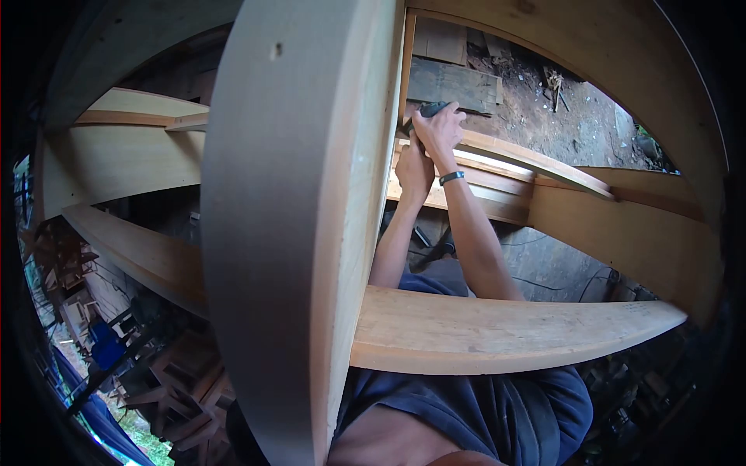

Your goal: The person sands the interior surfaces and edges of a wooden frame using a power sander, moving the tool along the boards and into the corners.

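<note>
Within the right-hand opening of a wooden frame, both my hands are together near the upright board. My right hand (441, 128), with a dark band at the wrist, is closed over a dark, rounded tool (433, 109); its exact kind is hidden by the fingers. Just below and left of it, my left hand (415, 169) is curled shut against the same tool, its fingers mostly out of sight. The tool is close to the inner face of the thick upright board (373, 179). A narrow wooden rail (536, 161) runs off to the right of my hands.
A wide wooden crosspiece (497, 330) passes over my forearms. Another rail (140, 241) joins on the left. Planks (451, 81) lie on the dirt floor beyond. Wood offcuts (183, 380) are piled at lower left, near a blue object (106, 346). Cables trail across the floor.
</note>
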Available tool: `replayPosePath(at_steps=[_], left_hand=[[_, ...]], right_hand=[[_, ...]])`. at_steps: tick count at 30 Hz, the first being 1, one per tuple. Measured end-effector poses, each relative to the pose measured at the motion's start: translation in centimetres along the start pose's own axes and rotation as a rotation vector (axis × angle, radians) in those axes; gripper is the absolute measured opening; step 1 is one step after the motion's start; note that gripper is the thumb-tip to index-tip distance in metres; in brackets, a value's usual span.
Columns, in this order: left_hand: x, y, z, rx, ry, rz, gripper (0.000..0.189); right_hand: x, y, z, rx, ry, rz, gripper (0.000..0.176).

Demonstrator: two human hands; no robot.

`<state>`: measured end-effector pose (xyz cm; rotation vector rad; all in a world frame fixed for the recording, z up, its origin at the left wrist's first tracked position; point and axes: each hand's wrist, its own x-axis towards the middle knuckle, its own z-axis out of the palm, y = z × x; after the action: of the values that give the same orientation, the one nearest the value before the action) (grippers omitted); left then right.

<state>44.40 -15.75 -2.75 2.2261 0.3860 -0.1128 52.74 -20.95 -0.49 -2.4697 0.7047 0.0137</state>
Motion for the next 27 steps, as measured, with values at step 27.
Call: replayPosePath(at_steps=[27], left_hand=[[-0.1, 0.2, -0.5, -0.089, 0.003, 0.007, 0.046]], right_hand=[[-0.3, 0.3, 0.6, 0.008, 0.015, 0.051, 0.074]])
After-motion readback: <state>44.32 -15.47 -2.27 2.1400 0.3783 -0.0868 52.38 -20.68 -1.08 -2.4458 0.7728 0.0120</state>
